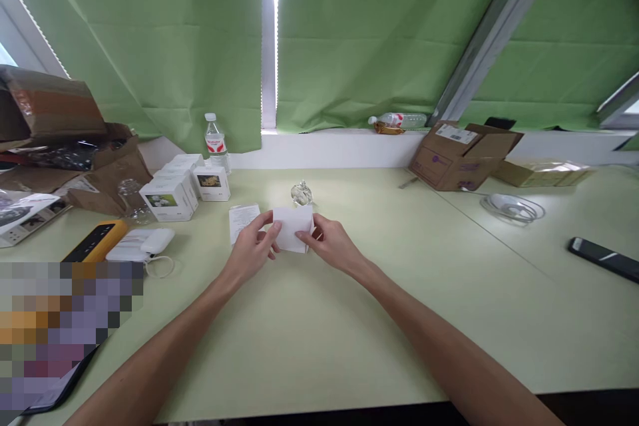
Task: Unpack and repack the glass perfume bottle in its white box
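A small white box (293, 234) stands between my two hands, its plain side facing me. My left hand (252, 244) grips its left edge, thumb on the front. On the other side, my right hand (333, 243) holds the right edge, also with the thumb across the front. Crumpled silver foil (301, 193) shows just above the box's top edge; whether it sits inside or behind the box I cannot tell. A white sheet or flat carton with small print (243, 215) lies on the table beside my left hand, partly covered by it.
White boxes with picture labels (167, 196) stand in rows at the left, near a water bottle (215, 136). A white charger (142, 243) and yellow device (97, 239) lie closer. Rightward are a cardboard box (444, 160), a coiled white cable (512, 208) and a black phone-like object (604, 258).
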A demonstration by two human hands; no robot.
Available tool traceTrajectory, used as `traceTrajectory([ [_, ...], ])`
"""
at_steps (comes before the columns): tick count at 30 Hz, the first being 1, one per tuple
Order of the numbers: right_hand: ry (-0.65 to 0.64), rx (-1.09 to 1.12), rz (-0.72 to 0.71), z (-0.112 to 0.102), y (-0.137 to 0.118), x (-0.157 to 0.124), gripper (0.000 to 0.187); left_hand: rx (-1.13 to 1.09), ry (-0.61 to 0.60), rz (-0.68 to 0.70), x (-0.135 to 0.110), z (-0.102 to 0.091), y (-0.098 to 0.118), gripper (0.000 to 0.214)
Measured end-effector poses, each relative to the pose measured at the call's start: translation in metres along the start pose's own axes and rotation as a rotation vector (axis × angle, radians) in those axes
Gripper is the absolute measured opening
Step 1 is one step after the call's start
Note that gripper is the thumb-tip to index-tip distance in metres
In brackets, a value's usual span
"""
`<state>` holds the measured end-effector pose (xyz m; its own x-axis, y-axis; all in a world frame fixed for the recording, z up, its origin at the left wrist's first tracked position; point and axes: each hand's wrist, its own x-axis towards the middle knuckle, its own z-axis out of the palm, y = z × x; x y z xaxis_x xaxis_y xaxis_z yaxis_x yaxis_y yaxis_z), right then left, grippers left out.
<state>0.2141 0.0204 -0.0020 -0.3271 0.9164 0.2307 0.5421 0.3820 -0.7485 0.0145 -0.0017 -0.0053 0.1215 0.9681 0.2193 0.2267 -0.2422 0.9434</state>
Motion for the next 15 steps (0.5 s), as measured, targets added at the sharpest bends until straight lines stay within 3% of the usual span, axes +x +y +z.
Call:
traceTrajectory([
  [4,0.000,0.001,0.008,-0.001,-0.001,0.000,0.028,0.079,0.190,0.037,0.003,-0.012,0.005,0.044],
  [9,-0.010,-0.022,0.007,-0.001,-0.003,0.000,0.025,0.441,0.442,0.058,0.015,-0.040,-0.002,0.042],
  [15,-0.006,-0.021,0.012,-0.001,-0.002,-0.001,0.025,0.824,0.388,-0.156,0.021,-0.050,-0.025,0.074],
])
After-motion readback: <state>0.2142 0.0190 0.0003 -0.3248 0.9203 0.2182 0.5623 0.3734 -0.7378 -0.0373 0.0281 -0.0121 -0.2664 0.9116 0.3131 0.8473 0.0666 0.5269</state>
